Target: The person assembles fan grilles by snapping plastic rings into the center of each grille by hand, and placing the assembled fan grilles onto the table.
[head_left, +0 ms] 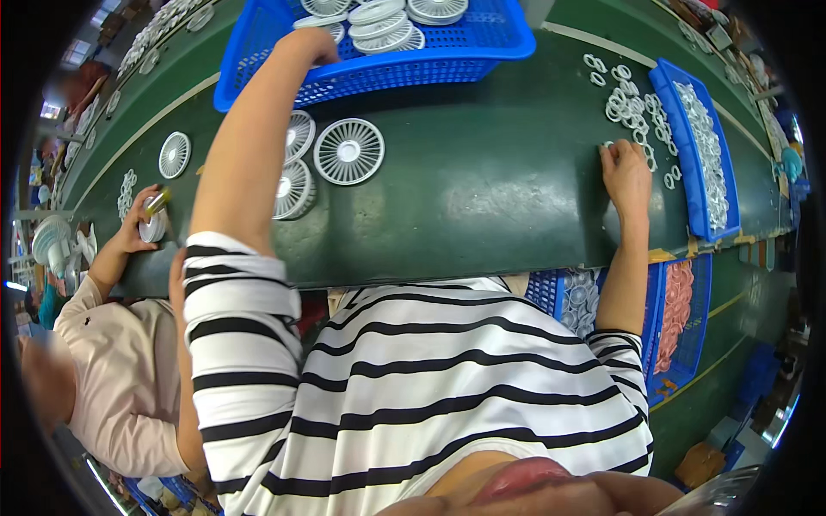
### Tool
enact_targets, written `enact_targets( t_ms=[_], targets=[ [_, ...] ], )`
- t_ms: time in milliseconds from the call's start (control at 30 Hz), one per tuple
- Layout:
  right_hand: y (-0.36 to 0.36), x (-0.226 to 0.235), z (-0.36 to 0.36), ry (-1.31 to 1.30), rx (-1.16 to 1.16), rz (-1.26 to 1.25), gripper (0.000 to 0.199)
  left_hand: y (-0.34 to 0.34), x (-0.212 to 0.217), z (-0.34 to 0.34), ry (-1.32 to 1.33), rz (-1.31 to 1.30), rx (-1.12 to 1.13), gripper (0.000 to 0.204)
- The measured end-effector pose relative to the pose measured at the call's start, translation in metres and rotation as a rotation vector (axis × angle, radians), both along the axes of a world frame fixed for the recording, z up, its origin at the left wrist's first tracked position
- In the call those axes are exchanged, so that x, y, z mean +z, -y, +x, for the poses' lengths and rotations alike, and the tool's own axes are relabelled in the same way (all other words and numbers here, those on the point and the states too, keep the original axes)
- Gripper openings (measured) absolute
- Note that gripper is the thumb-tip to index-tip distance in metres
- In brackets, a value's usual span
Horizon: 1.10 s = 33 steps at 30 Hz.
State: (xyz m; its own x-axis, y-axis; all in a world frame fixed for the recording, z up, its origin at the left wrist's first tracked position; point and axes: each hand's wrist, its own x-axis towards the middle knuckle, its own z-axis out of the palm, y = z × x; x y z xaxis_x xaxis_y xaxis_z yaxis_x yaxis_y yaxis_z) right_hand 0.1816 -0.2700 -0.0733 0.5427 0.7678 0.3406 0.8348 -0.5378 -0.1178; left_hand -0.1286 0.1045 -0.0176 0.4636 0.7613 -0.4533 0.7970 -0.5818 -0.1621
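Two hands were out over the green tabletop (482,189) in the head view. Left hand (308,45) reached up to the near wall of the big blue basket (404,69), fingers curled over the rim; whether they gripped anything inside, cannot tell. Basket held a stack of white round grilles (379,21). Three more loose grilles (348,151) lay flat on the tabletop just beside the left forearm, two partly hidden behind it.

Right hand (626,172) rested palm-down on the tabletop, fingers bent and close together, tips touching a small white ring (607,146) at the near edge of a pile of white rings (632,107). Whether the ring was actually pinched, cannot tell. Narrow blue tray (688,172) just right of the pile, filled with small white parts.

Below the tabletop edge: blue crates (680,318) with white and pinkish parts.

Far left, a co-worker's hand (146,219) in a pale sleeve held a small round part against the tabletop. One more grille (174,155) lay near it.
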Motion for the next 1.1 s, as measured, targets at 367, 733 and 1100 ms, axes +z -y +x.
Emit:
enact_targets(
  t_ms=[367,733,1100],
  targets=[
    [0.001,0.015,-0.052,-0.298,0.406,0.573,0.010,0.010,0.018,-0.023,0.275,0.442,0.112,0.038],
    [-0.001,0.025,-0.101,-0.267,0.555,0.805,0.015,0.221,0.014,0.004,1.528,0.261,0.002,0.034],
    [-0.027,0.040,-0.158,-0.235,0.839,0.802,0.018,0.255,-0.015,-0.003,1.792,-0.430,0.152,0.032]
  ],
)
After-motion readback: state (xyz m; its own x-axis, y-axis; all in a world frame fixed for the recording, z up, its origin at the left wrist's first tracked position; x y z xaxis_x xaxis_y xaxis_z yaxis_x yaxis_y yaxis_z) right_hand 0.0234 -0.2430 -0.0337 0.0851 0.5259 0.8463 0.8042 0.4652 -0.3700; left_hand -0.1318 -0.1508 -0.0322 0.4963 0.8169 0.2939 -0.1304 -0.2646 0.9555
